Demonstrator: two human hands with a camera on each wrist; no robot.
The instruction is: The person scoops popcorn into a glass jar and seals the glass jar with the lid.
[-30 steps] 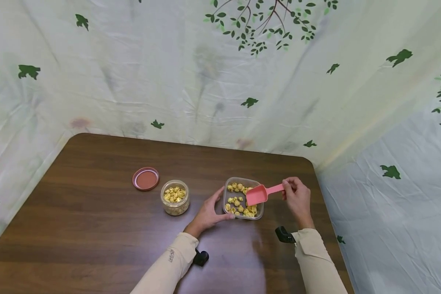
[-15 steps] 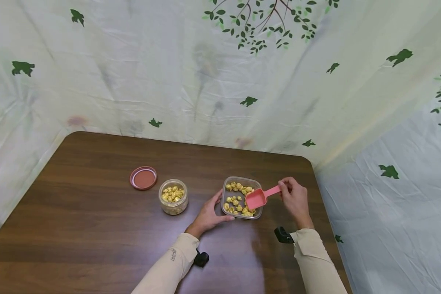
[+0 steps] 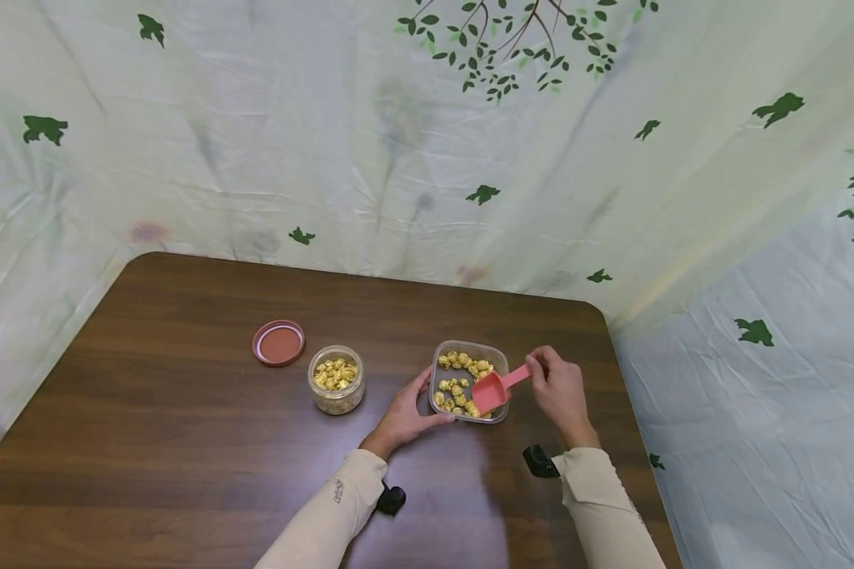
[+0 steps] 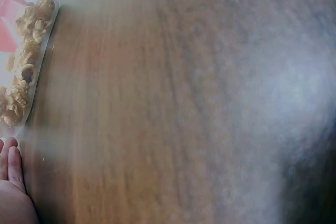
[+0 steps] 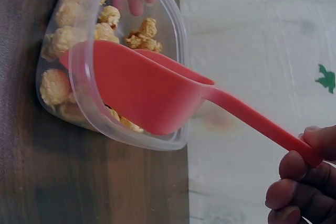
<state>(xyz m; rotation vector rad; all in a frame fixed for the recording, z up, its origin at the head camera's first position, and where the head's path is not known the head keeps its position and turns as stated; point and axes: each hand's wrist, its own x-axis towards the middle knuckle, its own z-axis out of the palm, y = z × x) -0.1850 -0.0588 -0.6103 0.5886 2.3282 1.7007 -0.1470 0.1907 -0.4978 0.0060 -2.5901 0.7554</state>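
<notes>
My right hand (image 3: 561, 391) pinches the handle end of a pink scoop (image 3: 491, 393) between thumb and fingers. In the right wrist view the scoop (image 5: 152, 90) dips tilted into a clear plastic container (image 5: 181, 40), its bowl's front edge down among pieces of caramel popcorn (image 5: 55, 85). At the container's left near corner, my left hand (image 3: 402, 415) holds it, thumb along the near side and fingers along the left side. Only some fingertips (image 4: 14, 166) of that hand show in the left wrist view, right at the container's edge.
A clear round jar (image 3: 338, 401) of popcorn stands open to the left of my left hand. Its red lid (image 3: 278, 343) lies behind and left of it. The brown table (image 3: 185, 442) ends against a printed curtain (image 3: 292, 142) at the back.
My right hand has moved left and slightly toward me, bringing the scoop lower into the container. The left hand stays on the container; jar and lid stay put.
</notes>
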